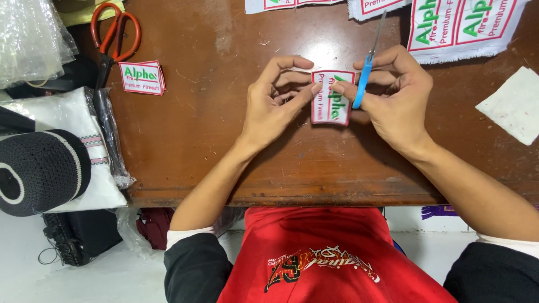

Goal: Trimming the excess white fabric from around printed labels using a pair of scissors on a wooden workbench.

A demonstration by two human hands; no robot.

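I see both hands meet over the middle of the brown wooden counter [224, 146]. My left hand [275, 104] is half curled, its fingertips pinching the left edge of a small embroidered patch [331, 106], white with a red border and green lettering, which rests on the counter and is held flat and steady between the two hands. My right hand [396, 92] is closed around blue-handled snips [368, 62]; the thin blades point up and away from me, kept clear of the patch, while its fingertips press the patch's right edge. I judge this two-sided grip keeps the patch from sliding.

A small stack of finished patches [142, 77] lies to the left, set just beside orange-handled scissors [112, 39]. Uncut sheets of patches [460, 28] lie along the far edge, within reach. A white scrap of fabric [514, 104] sits apart at the right.
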